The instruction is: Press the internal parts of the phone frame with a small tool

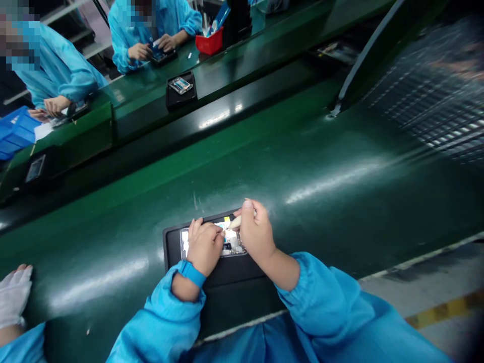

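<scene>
An opened phone [235, 245] with bare inner parts lies in a black tray [172, 254] on the green bench before me. My right hand [257, 229] is closed round a cream-coloured, pointed pen-like tool [236, 222], its tip down at the phone's inner parts. Over the phone's left half rests my left hand [206, 244], fingers bent onto it and reaching toward the tool tip. What its fingertips press or pinch is hidden. A blue band [192, 274] circles my left wrist. A small yellow piece [227, 219] shows at the phone's upper edge.
A co-worker's gloved hand [15, 295] rests on the bench at far left. Across the dark conveyor [215, 118], two people work on devices. Another black tray holding a phone [181, 85], a red bin [209, 43] and a blue crate [17, 131] stand there. A wire rack [446, 106] is at right.
</scene>
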